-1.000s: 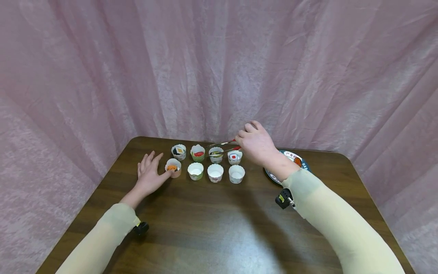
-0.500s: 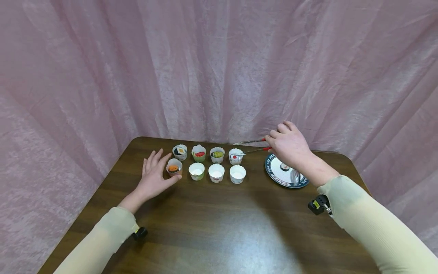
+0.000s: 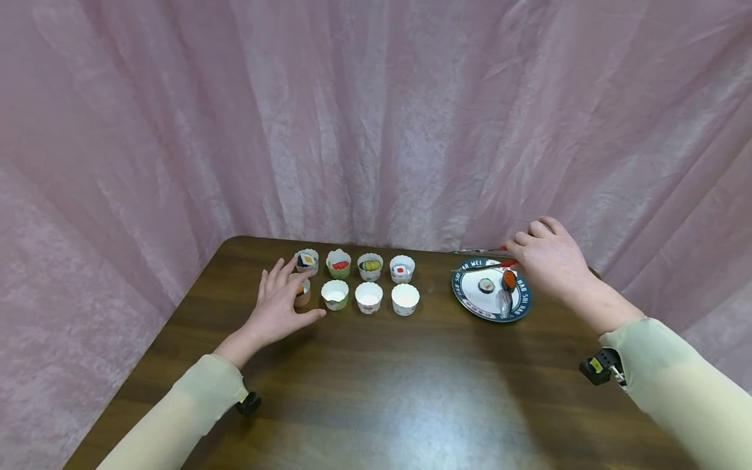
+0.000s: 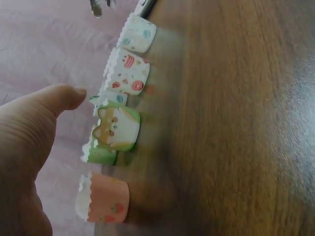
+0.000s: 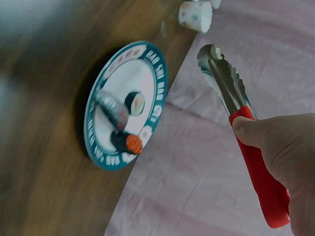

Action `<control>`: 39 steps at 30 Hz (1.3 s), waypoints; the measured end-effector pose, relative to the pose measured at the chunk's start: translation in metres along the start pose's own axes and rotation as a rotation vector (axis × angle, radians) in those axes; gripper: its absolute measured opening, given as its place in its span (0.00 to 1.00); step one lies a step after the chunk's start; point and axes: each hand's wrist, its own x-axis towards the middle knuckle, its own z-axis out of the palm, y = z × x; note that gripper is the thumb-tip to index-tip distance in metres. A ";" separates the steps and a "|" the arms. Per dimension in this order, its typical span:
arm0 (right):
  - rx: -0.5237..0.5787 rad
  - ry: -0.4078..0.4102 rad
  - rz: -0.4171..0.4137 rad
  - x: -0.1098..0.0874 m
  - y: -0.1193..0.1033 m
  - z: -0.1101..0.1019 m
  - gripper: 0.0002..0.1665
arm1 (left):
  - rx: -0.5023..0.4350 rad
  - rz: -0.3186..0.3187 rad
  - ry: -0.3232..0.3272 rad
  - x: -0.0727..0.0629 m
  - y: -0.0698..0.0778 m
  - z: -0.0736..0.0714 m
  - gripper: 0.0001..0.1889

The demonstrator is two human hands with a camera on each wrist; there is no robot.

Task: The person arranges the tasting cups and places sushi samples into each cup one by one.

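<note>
My left hand (image 3: 279,310) reaches over the near row of paper cups, fingers spread and holding nothing. It partly hides the pink cup (image 4: 110,197), which has an orange-topped piece inside; the green cup (image 4: 120,129) stands just past the thumb. My right hand (image 3: 552,261) grips red-handled tongs (image 5: 256,172) above the plate (image 3: 455,287). The tongs' arms stand apart with nothing between them. On the plate lie a small sushi roll (image 3: 486,285), an orange-topped sushi piece (image 3: 508,281) and a silvery sushi piece (image 3: 504,303).
The back row holds cups with toy-like sushi: a black-and-yellow piece (image 3: 306,260), a red piece (image 3: 340,266), a green piece (image 3: 370,266) and a red-centred roll (image 3: 400,270). Two white cups (image 3: 368,300) stand in the near row. A pink curtain (image 3: 376,130) hangs behind the table (image 3: 352,391).
My right hand has carried the tongs right, from the back-row cups to above the plate. My left hand has shifted slightly right, its thumb now past the pink cup.
</note>
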 end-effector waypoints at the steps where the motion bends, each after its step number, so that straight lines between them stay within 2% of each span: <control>1: 0.002 -0.009 0.007 -0.003 0.002 0.000 0.23 | 0.003 -0.001 -0.005 0.001 0.001 0.001 0.50; 9: -0.040 -0.052 0.019 -0.022 0.017 -0.003 0.26 | 0.024 -0.022 -0.024 0.008 0.000 0.008 0.50; 18: -0.036 -0.080 -0.005 -0.036 0.027 0.006 0.28 | 0.027 -0.027 -0.019 0.006 -0.001 0.013 0.49; 24: -0.042 -0.098 -0.031 -0.038 0.033 0.010 0.25 | 0.031 -0.017 -0.016 0.009 0.001 0.017 0.49; 31: -0.093 -0.195 -0.033 -0.036 0.040 0.012 0.26 | 0.044 -0.040 -0.047 0.017 0.003 0.019 0.50; 39: -0.094 -0.192 -0.065 -0.033 0.040 0.015 0.22 | 0.067 -0.072 -0.065 0.027 0.004 0.024 0.48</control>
